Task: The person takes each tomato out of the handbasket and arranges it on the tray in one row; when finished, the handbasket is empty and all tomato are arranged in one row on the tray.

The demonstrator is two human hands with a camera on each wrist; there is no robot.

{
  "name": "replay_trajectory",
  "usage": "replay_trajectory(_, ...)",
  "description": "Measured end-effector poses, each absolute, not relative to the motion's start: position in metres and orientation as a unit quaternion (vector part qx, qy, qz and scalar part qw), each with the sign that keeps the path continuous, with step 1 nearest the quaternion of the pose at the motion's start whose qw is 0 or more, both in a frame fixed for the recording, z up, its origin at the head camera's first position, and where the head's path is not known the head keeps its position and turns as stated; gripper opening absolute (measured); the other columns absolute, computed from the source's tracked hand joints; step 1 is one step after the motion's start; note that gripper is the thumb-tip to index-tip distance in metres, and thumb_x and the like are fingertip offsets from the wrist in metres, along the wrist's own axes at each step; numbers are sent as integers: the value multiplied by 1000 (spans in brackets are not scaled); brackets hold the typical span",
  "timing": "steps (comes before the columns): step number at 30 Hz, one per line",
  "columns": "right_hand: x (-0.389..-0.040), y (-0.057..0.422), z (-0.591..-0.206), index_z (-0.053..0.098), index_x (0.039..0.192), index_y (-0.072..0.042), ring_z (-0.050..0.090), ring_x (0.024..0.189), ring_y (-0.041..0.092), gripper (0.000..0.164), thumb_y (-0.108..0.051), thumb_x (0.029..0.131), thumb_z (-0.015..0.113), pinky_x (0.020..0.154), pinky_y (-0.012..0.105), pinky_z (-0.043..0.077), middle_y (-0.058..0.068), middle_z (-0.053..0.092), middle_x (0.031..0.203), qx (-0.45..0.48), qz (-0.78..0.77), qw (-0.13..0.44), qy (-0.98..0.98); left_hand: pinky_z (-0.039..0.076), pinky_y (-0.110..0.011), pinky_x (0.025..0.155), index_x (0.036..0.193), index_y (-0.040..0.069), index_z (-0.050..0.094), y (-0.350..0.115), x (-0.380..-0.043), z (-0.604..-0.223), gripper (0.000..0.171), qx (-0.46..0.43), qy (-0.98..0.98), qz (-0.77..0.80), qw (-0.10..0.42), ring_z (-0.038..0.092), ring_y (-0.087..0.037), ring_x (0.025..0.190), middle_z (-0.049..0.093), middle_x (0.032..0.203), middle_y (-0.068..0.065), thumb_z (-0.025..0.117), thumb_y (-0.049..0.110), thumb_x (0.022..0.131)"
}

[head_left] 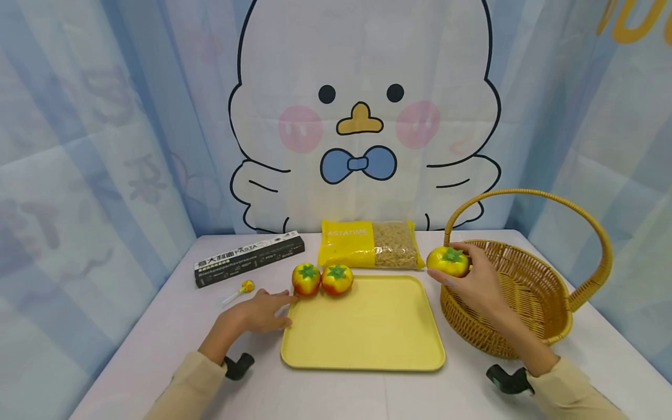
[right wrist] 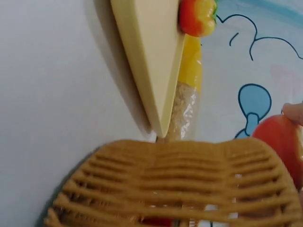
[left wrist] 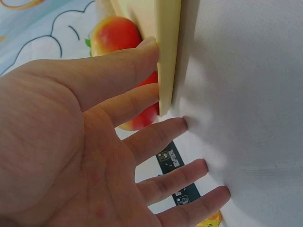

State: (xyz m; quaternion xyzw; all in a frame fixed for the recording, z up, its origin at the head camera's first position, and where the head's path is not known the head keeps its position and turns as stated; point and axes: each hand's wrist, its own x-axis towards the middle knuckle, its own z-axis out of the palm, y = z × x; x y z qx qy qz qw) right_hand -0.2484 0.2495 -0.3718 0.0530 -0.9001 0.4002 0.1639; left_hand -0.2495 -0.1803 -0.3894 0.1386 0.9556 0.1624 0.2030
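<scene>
My right hand (head_left: 480,286) grips a yellow-and-red toy tomato (head_left: 446,261) with a green star-shaped top, above the left rim of the wicker basket (head_left: 464,326). In the right wrist view that tomato (right wrist: 279,137) appears at the right edge, beyond the woven basket wall (right wrist: 184,175). My left hand (head_left: 261,312) touches the left edge of the pale yellow tray (head_left: 362,329), its fingers spread. The left wrist view shows the thumb and index finger against the tray rim (left wrist: 166,61). Two similar tomatoes, one left (head_left: 306,279) and one right (head_left: 337,279), sit side by side at the tray's far-left corner.
A black pasta box (head_left: 249,258) lies at the back left, with a yellow-wrapped lollipop (head_left: 247,286) in front of it. Behind the tray lies a yellow, partly see-through bag (head_left: 346,244). The basket's tall handle (head_left: 593,233) arches up at the right. Printed curtains surround the table.
</scene>
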Motion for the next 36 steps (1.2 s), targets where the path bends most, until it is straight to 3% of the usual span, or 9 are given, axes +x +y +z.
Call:
replay_trajectory(4, -251, 242, -373, 43, 155, 0, 59, 121, 40, 81, -33, 93, 83, 85, 15, 51, 28, 48, 147, 64, 427, 146, -890, 35, -73, 120, 157, 17, 53, -180, -250, -389, 58, 140, 956, 164, 201, 36, -55, 151, 40, 170, -18, 69, 28, 102)
replay_trajectory(6, -253, 237, -374, 42, 156, -1, 60, 121, 39, 81, -33, 94, 82, 85, 14, 52, 27, 48, 147, 72, 434, 141, -887, 35, -73, 120, 157, 17, 53, -181, -250, -390, 58, 141, 955, 164, 201, 36, -55, 150, 40, 170, -18, 70, 28, 102)
replay_trajectory(12, -259, 222, -373, 46, 156, -4, 62, 122, 39, 79, -30, 92, 84, 93, 32, 59, 26, 51, 147, 84, 435, 138, -886, 33, -74, 121, 157, 17, 53, -182, -250, -390, 58, 141, 955, 167, 201, 34, -57, 152, 40, 170, -18, 69, 28, 102)
replay_trajectory(18, -264, 209, -375, 49, 155, -8, 65, 117, 36, 78, -33, 91, 86, 87, 27, 59, 24, 53, 150, 90, 432, 133, -887, 34, -73, 121, 157, 18, 53, -182, -251, -391, 59, 138, 956, 165, 202, 34, -56, 152, 40, 170, -17, 70, 29, 102)
replay_trajectory(28, -274, 194, -387, 51, 154, -6, 63, 123, 41, 77, -27, 89, 87, 96, 46, 61, 26, 52, 152, 101, 438, 129, -884, 42, -67, 117, 158, 20, 52, -182, -253, -393, 61, 143, 956, 160, 201, 43, -48, 145, 41, 170, -15, 71, 32, 101)
replay_trajectory(36, -281, 180, -390, 49, 155, -7, 64, 124, 39, 78, -28, 90, 87, 96, 43, 60, 24, 54, 150, 102, 465, 110, -872, 41, -68, 118, 158, 18, 52, -182, -251, -391, 60, 141, 956, 161, 202, 42, -49, 146, 40, 170, -17, 70, 29, 102)
